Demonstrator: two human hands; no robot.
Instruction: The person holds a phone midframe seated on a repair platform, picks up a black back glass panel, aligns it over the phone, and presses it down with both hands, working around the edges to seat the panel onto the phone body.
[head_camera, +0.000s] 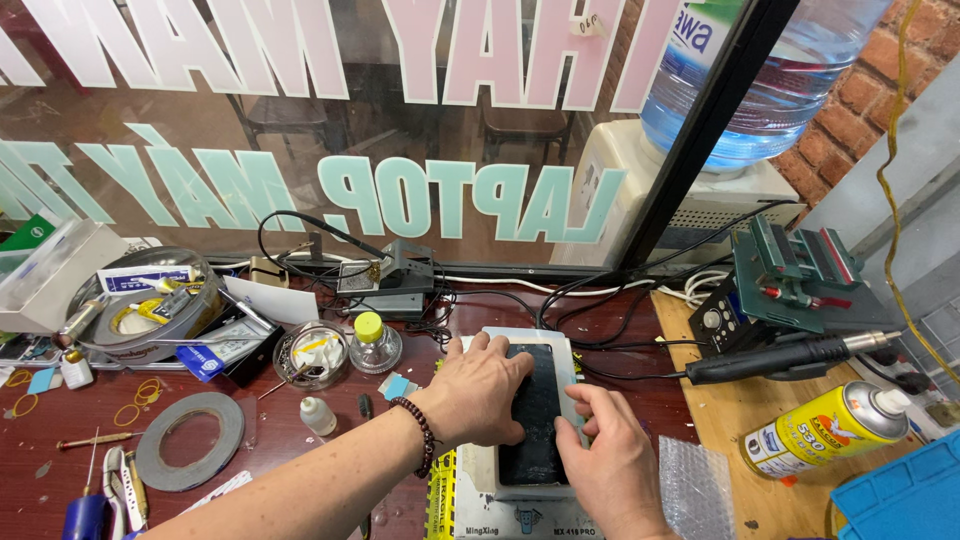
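Note:
A dark phone (533, 420) lies flat on a white, boxy heating plate (560, 350) near the front middle of the bench. My left hand (478, 388), with a bead bracelet at the wrist, presses flat on the phone's left side, fingers spread over its upper edge. My right hand (612, 465) rests on the phone's right edge, with the fingertips on the plate's rim. Neither hand grips anything; both lie on the phone.
A hot-air handle (780, 358), a green vise (795, 268) and a yellow spray can (825, 428) sit at the right. A tape roll (190, 440), glass dishes (312, 355), a small bottle (376, 343), a round tin (145, 300), tools and tangled cables (600, 300) crowd the left and back. Bubble wrap (695, 490) lies beside my right hand.

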